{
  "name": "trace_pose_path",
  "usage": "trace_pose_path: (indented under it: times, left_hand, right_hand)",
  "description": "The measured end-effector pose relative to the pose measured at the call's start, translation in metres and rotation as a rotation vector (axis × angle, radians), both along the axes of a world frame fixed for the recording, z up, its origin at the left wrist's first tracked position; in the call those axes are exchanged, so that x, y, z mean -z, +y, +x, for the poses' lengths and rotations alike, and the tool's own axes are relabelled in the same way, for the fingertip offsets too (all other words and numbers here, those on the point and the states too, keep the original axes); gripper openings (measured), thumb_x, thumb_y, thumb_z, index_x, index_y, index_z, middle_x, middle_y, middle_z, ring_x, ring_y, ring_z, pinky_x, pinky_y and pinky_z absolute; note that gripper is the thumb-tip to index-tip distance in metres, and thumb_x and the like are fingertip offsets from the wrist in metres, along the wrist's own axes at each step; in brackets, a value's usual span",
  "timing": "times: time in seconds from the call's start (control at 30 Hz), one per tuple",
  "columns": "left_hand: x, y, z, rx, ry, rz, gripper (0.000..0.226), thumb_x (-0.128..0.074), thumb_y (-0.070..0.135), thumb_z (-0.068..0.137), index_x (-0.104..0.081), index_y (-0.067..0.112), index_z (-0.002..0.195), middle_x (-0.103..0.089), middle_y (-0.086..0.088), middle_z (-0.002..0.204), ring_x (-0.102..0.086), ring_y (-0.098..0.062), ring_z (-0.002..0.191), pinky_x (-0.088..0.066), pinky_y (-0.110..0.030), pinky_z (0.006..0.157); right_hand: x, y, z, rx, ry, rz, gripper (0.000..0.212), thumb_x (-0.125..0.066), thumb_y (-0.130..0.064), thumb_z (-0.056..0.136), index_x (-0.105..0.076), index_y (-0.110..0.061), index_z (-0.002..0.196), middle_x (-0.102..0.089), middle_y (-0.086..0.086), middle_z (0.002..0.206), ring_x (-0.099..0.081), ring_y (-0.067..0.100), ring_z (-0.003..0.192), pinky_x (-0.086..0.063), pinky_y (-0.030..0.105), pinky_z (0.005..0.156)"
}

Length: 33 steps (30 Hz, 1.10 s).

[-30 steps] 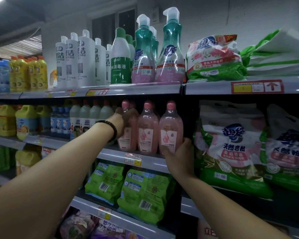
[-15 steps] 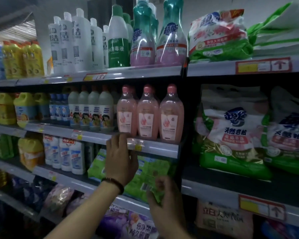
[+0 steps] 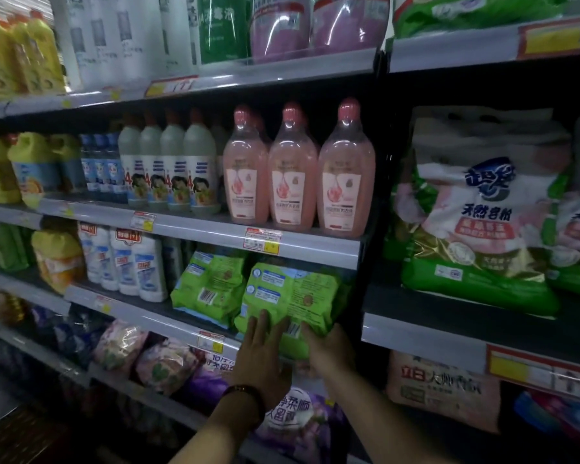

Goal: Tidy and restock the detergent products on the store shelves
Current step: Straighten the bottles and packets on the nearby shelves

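Two hands meet the green detergent pouch (image 3: 292, 296), upright at 12 o'clock on the shelf (image 3: 131, 313): my left hand (image 3: 265, 356) presses flat-fingered, my right hand (image 3: 329, 353) clasps its lower edge.

We face grey shelves split by a dark upright. The top shelf (image 3: 282, 67) carries yellow bottles (image 3: 21, 58) at its left end, then tall white bottles (image 3: 121, 38). On the second shelf (image 3: 198, 226) stand yellow jugs (image 3: 31, 165), cartoon-label bottles (image 3: 171, 169) and three pink bottles (image 3: 292, 175), the last against the upright. The third shelf (image 3: 154, 319) holds squat white bottles (image 3: 128, 262), the left green pouch (image 3: 211, 286) and the right green pouch (image 3: 292, 293), which leans over the front edge. Right of the upright, a powder bag (image 3: 482, 222) sits on the dark shelf (image 3: 422, 336).
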<state>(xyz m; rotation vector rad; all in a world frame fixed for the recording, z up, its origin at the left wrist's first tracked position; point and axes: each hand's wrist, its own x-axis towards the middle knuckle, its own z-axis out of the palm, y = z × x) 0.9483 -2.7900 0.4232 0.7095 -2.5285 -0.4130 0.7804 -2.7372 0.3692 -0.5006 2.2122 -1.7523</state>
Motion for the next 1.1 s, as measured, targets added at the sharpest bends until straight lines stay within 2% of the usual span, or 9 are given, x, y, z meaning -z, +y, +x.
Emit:
trace_pose_path:
  times: [0.13, 0.23, 0.33, 0.47, 0.63, 0.77, 0.87, 1.0, 1.1]
  left_hand:
    - [0.012, -0.002, -0.003, -0.028, 0.001, -0.039, 0.100, -0.065, 0.040, 0.078, -0.011, 0.045, 0.162, 0.010, -0.001, 0.173, 0.013, -0.029, 0.159, -0.019, -0.046, 0.128]
    - [0.013, -0.005, 0.000, -0.029, 0.035, -0.051, 0.107, -0.069, 0.049, 0.074, -0.006, 0.049, 0.160, 0.010, 0.003, 0.173, 0.013, -0.026, 0.160, -0.021, -0.051, 0.126]
    - [0.008, -0.002, 0.006, -0.051, 0.116, -0.072, 0.112, -0.078, 0.054, 0.071, -0.009, 0.051, 0.160, -0.001, 0.005, 0.174, 0.004, -0.026, 0.161, -0.019, -0.054, 0.126]
    - [-0.016, 0.006, 0.022, -0.140, 0.308, -0.151, 0.105, -0.088, 0.034, 0.061, -0.040, 0.038, 0.154, -0.038, -0.003, 0.164, -0.023, -0.038, 0.156, -0.031, -0.062, 0.118]
    - [-0.038, 0.014, 0.067, -0.170, 0.468, -0.347, 0.076, -0.083, 0.021, 0.064, -0.064, 0.029, 0.137, -0.066, -0.001, 0.131, -0.058, -0.040, 0.116, -0.045, -0.053, 0.100]
    - [-0.047, 0.034, 0.111, -0.210, 0.528, -0.264, 0.068, -0.073, 0.037, 0.063, -0.067, 0.027, 0.130, -0.070, 0.001, 0.111, -0.058, -0.035, 0.092, -0.048, -0.042, 0.081]
    - [-0.045, 0.053, 0.137, -0.210, 0.608, -0.221, 0.058, -0.062, 0.051, 0.071, -0.073, 0.019, 0.120, -0.073, -0.002, 0.104, -0.065, -0.034, 0.091, -0.053, -0.046, 0.085]
    - [-0.055, 0.084, 0.158, -0.363, 0.728, -0.003, 0.048, -0.076, 0.050, 0.069, -0.074, 0.029, 0.112, -0.077, 0.000, 0.093, -0.069, -0.029, 0.088, -0.049, -0.034, 0.072]
    - [-0.062, 0.101, 0.168, -0.540, 0.856, 0.286, 0.038, -0.087, 0.046, 0.071, -0.073, 0.032, 0.103, -0.077, -0.001, 0.085, -0.071, -0.031, 0.083, -0.047, -0.031, 0.072]
  right_hand:
    - [-0.027, 0.004, 0.002, 0.046, 0.024, 0.134, 0.072, -0.047, -0.087, 0.063, -0.062, -0.021, 0.087, -0.078, 0.011, 0.091, -0.078, 0.040, 0.081, -0.065, 0.055, 0.074]
    - [-0.068, 0.020, 0.024, 0.042, 0.065, 0.136, 0.053, -0.056, -0.067, 0.078, -0.069, -0.017, 0.091, -0.079, 0.015, 0.092, -0.077, 0.039, 0.085, -0.064, 0.051, 0.079]
    - [-0.099, 0.030, 0.045, -0.011, 0.001, 0.018, 0.042, -0.066, -0.058, 0.084, -0.070, -0.016, 0.084, -0.069, 0.008, 0.072, -0.069, 0.031, 0.070, -0.051, 0.038, 0.064]
    - [-0.132, 0.047, 0.080, -0.089, -0.240, -0.139, 0.026, -0.074, -0.038, 0.096, -0.070, -0.014, 0.087, -0.051, -0.003, 0.047, -0.044, 0.012, 0.038, -0.030, 0.020, 0.043]
    - [-0.167, 0.079, 0.125, -0.240, -0.245, -0.161, 0.026, -0.067, -0.037, 0.103, -0.065, -0.012, 0.100, -0.042, -0.004, 0.041, -0.036, 0.007, 0.029, -0.023, 0.015, 0.036]
    - [-0.184, 0.104, 0.155, -0.400, -0.263, -0.138, 0.039, -0.067, -0.049, 0.100, -0.065, -0.012, 0.111, -0.064, 0.006, 0.056, -0.057, 0.018, 0.039, -0.041, 0.022, 0.040]
    - [-0.179, 0.126, 0.175, -0.498, -0.326, -0.243, 0.036, -0.067, -0.039, 0.100, -0.070, -0.007, 0.116, -0.075, 0.011, 0.074, -0.071, 0.027, 0.055, -0.052, 0.028, 0.046]
    - [-0.152, 0.150, 0.190, -0.411, -0.122, -0.288, 0.015, -0.068, -0.020, 0.101, -0.081, -0.017, 0.097, -0.081, 0.004, 0.086, -0.073, 0.017, 0.072, -0.053, 0.024, 0.056]
    - [-0.117, 0.161, 0.198, -0.250, -0.178, -0.235, 0.019, -0.080, -0.037, 0.084, -0.079, -0.021, 0.094, -0.080, 0.005, 0.095, -0.074, 0.026, 0.090, -0.057, 0.033, 0.071]
